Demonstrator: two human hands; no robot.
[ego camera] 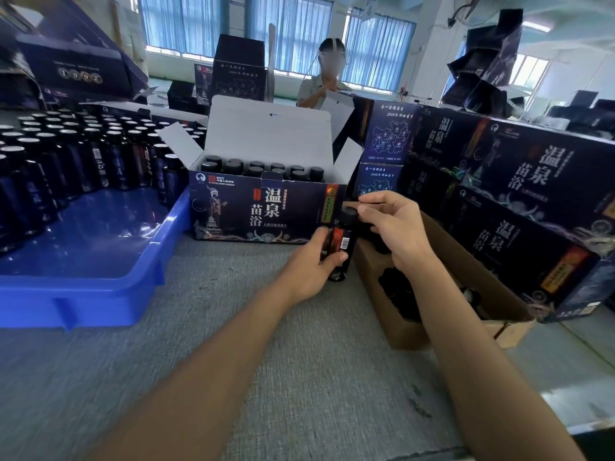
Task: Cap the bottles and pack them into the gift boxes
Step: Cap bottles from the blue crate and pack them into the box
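The open gift box (266,211) carries large white characters 温泉苗浴 on its dark blue front, with a small red "PICC" mark and 中国人民 at its upper left and a drawn figure beneath; the smaller print is too fine to read. The same 温泉苗浴 shows on the closed boxes (519,194) stacked at 2 o'clock, two box ends there show a map outline, and a tilted box (80,74) at 10 o'clock bears the digits 1992, upside down. The bottle (342,242) — dark, with a red-orange label and a white barcode patch — stands upright just in front of the gift box's right corner. The left hand (316,261) grips its body, thumb across the front and fingers curled behind. The right hand (396,224) comes in from 3 o'clock and pinches the black cap (349,214) on the bottle's neck between thumb and curled fingers; whether the cap is fully seated cannot be told. Inside the gift box stand rows of black-capped bottles. At 9 o'clock a blue plastic tray (100,287) holds many dark bottles with pale tops (66,154). At 4 o'clock a brown carton (379,314) holds loose black caps. All rest on a grey felt-like tabletop (266,361). Beyond, at 12 o'clock, another person (316,91) handles a box before windows with blue curtains — a wall fan (472,11) hangs at 1 o'clock.
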